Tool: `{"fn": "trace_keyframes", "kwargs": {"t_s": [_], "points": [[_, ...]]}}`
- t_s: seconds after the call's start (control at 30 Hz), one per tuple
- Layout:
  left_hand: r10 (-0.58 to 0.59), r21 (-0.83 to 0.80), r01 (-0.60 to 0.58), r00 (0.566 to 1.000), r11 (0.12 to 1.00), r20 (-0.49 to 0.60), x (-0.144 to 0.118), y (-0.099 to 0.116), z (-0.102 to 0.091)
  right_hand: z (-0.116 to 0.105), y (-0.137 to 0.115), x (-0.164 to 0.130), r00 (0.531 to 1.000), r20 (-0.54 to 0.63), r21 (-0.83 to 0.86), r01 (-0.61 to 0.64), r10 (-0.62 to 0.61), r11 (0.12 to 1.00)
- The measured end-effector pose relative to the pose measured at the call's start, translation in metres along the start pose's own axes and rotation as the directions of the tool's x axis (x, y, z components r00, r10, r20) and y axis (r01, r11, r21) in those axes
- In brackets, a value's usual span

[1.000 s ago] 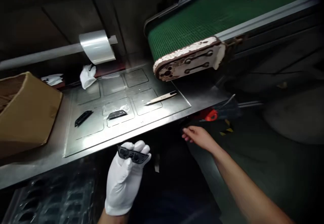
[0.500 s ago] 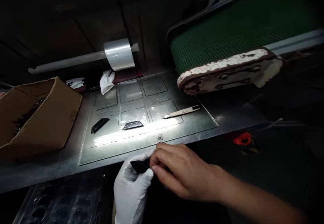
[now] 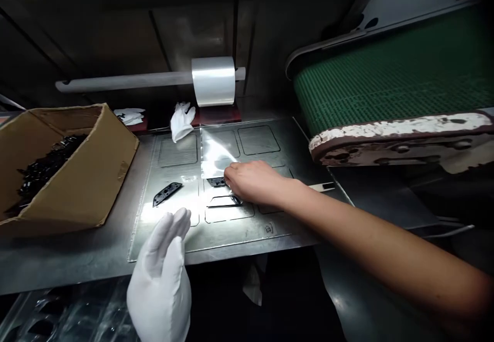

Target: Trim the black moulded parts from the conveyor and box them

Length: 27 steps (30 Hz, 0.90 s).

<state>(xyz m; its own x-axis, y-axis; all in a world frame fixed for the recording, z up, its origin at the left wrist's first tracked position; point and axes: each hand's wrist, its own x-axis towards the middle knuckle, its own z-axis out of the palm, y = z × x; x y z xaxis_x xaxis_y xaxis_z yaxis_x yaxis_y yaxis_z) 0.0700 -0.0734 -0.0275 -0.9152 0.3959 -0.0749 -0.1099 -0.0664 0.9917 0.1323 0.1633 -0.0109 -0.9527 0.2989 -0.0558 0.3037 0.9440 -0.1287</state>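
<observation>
My right hand (image 3: 247,180), bare, reaches over the metal plate (image 3: 227,239) with its fingers closed at the right end of a small black plastic part (image 3: 216,182). Its fingertips are partly hidden from me. Just below lies a second black plastic part (image 3: 224,201), long and narrow with a glossy face. A third black part (image 3: 167,193) rests slantwise to the left, its holes showing. Clear film (image 3: 216,151) shines beyond the fingers. My left hand (image 3: 160,280), in a white glove, is held up before the plate's front edge, fingers stretched, nothing in it.
A cardboard box (image 3: 116,177) of black parts stands at left. Behind the plate are a film roll (image 3: 213,82) on a bar and a white glove (image 3: 182,121). Tweezers (image 3: 322,187) lie beyond my forearm. A green conveyor belt (image 3: 386,79) juts in at right; clear trays (image 3: 77,311) sit below.
My hands have parted. The right has moved forward onto the plate; the left has let go of the black part and opened. A third black part now shows on the plate, at my right fingers.
</observation>
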Motion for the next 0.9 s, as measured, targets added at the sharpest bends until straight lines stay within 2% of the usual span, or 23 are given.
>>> {"fn": "trace_keyframes", "kwargs": {"t_s": [0.07,0.13,0.2,0.23,0.27,0.3,0.37,0.4,0.43,0.5,0.6,0.7,0.8,0.9], "points": [[0.014,0.039,-0.014,1.000,0.999,0.010,0.004,0.003,-0.002,-0.002,0.005,-0.022,0.999,-0.016,0.013,-0.048,0.048,0.999],[0.060,0.147,-0.065,0.997,0.987,0.039,0.014,0.010,-0.004,-0.003,0.015,-0.059,0.988,-0.083,0.055,-0.123,0.128,0.991],[0.142,0.368,-0.190,0.978,0.910,0.153,0.034,0.018,-0.006,0.001,0.032,-0.102,0.961,-0.171,0.083,-0.206,0.218,0.975],[0.186,0.486,-0.288,0.951,0.825,0.248,0.046,0.021,-0.006,0.006,0.041,-0.124,0.945,-0.205,0.082,-0.244,0.256,0.966],[0.220,0.574,-0.405,0.905,0.712,0.365,0.061,0.024,-0.005,0.011,0.050,-0.142,0.931,-0.226,0.076,-0.275,0.285,0.958],[0.247,0.607,-0.526,0.839,0.596,0.485,0.075,0.025,-0.003,0.017,0.057,-0.158,0.923,-0.234,0.065,-0.299,0.306,0.952],[0.252,0.580,-0.711,0.693,0.399,0.676,0.103,0.025,0.003,0.028,0.067,-0.175,0.911,-0.243,0.075,-0.325,0.333,0.943],[0.233,0.554,-0.765,0.634,0.328,0.737,0.115,0.024,0.008,0.032,0.068,-0.178,0.904,-0.253,0.094,-0.332,0.345,0.938],[0.200,0.533,-0.800,0.590,0.274,0.782,0.125,0.023,0.012,0.033,0.066,-0.176,0.897,-0.266,0.112,-0.336,0.354,0.935],[0.117,0.502,-0.839,0.531,0.212,0.839,0.139,0.019,0.020,0.029,0.056,-0.164,0.890,-0.288,0.136,-0.329,0.355,0.935],[0.027,0.467,-0.866,0.479,0.178,0.878,0.147,0.014,0.025,0.013,0.032,-0.128,0.926,-0.261,0.138,-0.244,0.273,0.960],[0.002,0.471,-0.867,0.478,0.160,0.879,0.147,0.011,0.023,-0.002,0.006,-0.078,0.976,-0.174,0.089,-0.117,0.131,0.989],[-0.017,0.482,-0.867,0.484,0.130,0.875,0.145,0.011,0.021,-0.009,-0.016,-0.033,0.996,-0.093,0.037,-0.013,0.017,0.999],[-0.031,0.483,-0.870,0.482,0.104,0.876,0.144,0.013,0.021,-0.014,-0.020,-0.017,0.998,-0.056,0.003,0.038,-0.037,0.999]]}}
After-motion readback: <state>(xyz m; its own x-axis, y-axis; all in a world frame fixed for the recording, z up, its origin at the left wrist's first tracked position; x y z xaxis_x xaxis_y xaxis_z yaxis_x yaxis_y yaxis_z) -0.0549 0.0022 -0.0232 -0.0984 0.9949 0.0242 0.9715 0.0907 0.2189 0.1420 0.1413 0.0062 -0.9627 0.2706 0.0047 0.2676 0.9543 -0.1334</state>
